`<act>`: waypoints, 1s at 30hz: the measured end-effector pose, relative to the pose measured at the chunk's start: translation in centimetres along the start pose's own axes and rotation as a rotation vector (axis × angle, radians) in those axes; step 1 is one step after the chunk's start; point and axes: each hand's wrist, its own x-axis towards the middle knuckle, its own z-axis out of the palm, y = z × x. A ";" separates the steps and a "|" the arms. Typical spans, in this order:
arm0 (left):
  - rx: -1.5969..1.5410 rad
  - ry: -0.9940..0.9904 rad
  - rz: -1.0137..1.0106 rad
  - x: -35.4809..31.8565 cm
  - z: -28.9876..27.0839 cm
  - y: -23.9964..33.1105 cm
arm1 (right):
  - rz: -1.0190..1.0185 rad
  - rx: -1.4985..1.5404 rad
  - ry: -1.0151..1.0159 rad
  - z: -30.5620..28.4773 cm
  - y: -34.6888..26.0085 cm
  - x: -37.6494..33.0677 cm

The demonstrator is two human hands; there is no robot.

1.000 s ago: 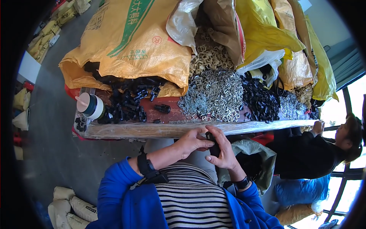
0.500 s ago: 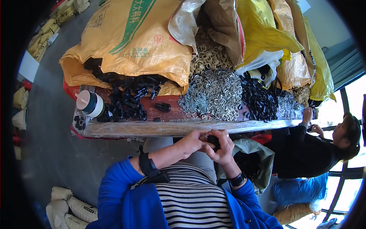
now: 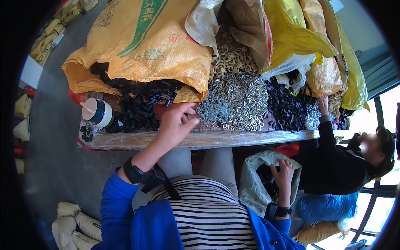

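My left hand (image 3: 176, 123) reaches over the table's front edge, thumb and fingers apart, with nothing visible in it. Just beyond and left of it lies a heap of black plastic fittings (image 3: 139, 106), spilling from a large orange woven sack (image 3: 137, 62). To its right is a pile of small silver metal rings and clips (image 3: 243, 100). My right hand (image 3: 284, 173) is over the mouth of a pale green woven sack (image 3: 250, 175), fingers spread and holding nothing I can see. Dark pieces (image 3: 266, 177) show inside that sack, partly behind the hand.
A lidded bottle (image 3: 98, 112) stands at the table's left end. Further right lie black small parts (image 3: 285, 104) under yellow bags (image 3: 291, 37). A co-worker (image 3: 346, 162) in black sits at the right, one hand among the parts. Filled sacks (image 3: 77, 227) lie on the floor, lower left.
My hands were together at the table edge around a black piece. They have parted: the left went forward over the table, the right moved over the green sack. The black piece has left my hands.
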 end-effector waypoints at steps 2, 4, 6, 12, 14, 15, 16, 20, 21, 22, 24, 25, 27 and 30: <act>0.162 0.025 0.049 -0.2 -0.9 -1.0 | -0.053 0.135 0.095 -0.4 -1.4 1.5; 0.478 0.099 0.156 0.0 -1.2 -2.1 | -0.172 0.323 0.107 0.1 -5.6 4.3; 0.502 0.087 0.191 0.3 -0.8 -3.0 | -0.346 0.449 0.082 1.3 -9.3 6.8; 0.495 0.102 0.303 0.3 -0.7 -5.2 | -0.525 0.485 0.030 4.2 -16.8 11.3; 0.318 0.083 0.206 0.4 -1.0 -5.6 | -0.504 0.456 -0.013 5.2 -17.4 11.8; 0.141 0.062 0.120 0.4 -1.1 -5.7 | -0.493 0.440 -0.034 5.6 -17.6 12.0; -0.037 0.041 0.036 0.5 -1.2 -5.8 | -0.497 0.439 -0.042 5.7 -17.8 12.2; -0.771 -0.013 -0.252 0.5 -2.2 -4.9 | -0.492 0.400 -0.127 6.0 -17.9 12.8; -0.775 -0.011 -0.252 0.5 -2.3 -4.7 | -0.498 0.391 -0.131 6.0 -18.0 12.9; -0.858 -0.031 -0.282 0.5 -2.3 -4.4 | -0.502 0.383 -0.134 6.0 -18.0 13.0; -1.020 -0.071 -0.336 0.3 -2.3 -4.0 | -0.511 0.376 -0.132 6.0 -18.2 13.0; -1.019 -0.069 -0.332 0.2 -2.2 -3.9 | -0.519 0.355 -0.106 6.2 -18.2 13.0; -1.038 -0.043 -0.350 0.0 -1.7 -3.9 | -0.533 0.313 -0.050 6.6 -18.1 13.0; -0.951 -0.029 -0.348 -0.3 -1.0 -4.5 | -0.528 0.351 -0.021 6.7 -17.9 12.8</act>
